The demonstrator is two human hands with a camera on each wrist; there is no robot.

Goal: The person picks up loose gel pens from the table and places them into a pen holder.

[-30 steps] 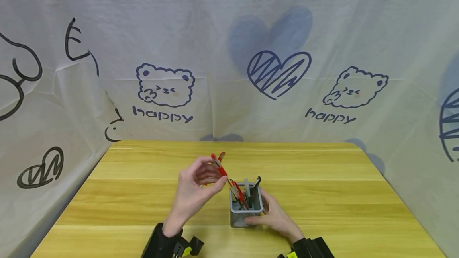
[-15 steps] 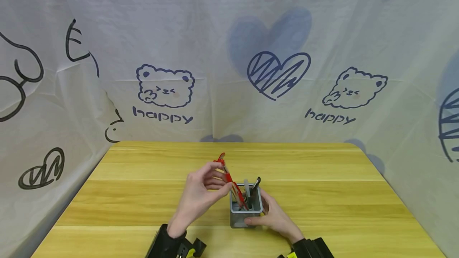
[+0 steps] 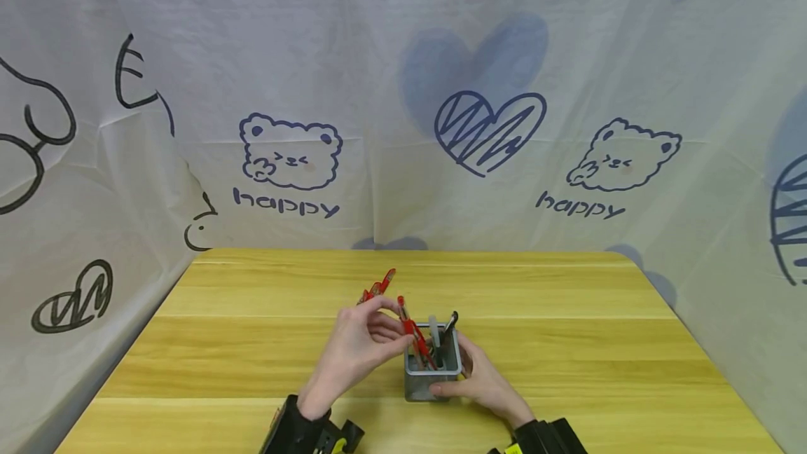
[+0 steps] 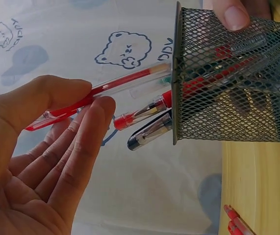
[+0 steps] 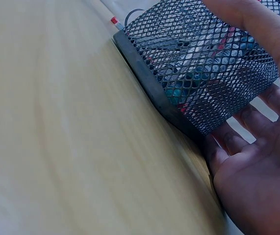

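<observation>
My left hand point(image 3: 362, 349) pinches a red gel pen point(image 4: 125, 81) between thumb and forefinger, its other fingers loosely extended. The pen slants, its clear barrel reaching the mouth of a grey mesh pen holder point(image 3: 418, 388). The right hand point(image 3: 484, 380) grips this holder from the right side, thumb on the near face and fingers behind. Inside stand several pens, among them a red-capped pen point(image 4: 125, 120), a black-capped pen point(image 4: 142, 138) and a black pen with a clip point(image 3: 452, 321). In the right wrist view the holder's dark base point(image 5: 147, 81) sits on the table.
Several red pens point(image 3: 381, 287) lie on the wooden table point(image 3: 567, 314) beyond my left hand. A pale cloth point(image 3: 403, 181) with drawn hearts and bears hangs behind the table and along its sides.
My left hand has moved right and down, lowering the red pen toward the holder's mouth. More of the red pens lying behind it now shows. The right hand and holder have stayed put.
</observation>
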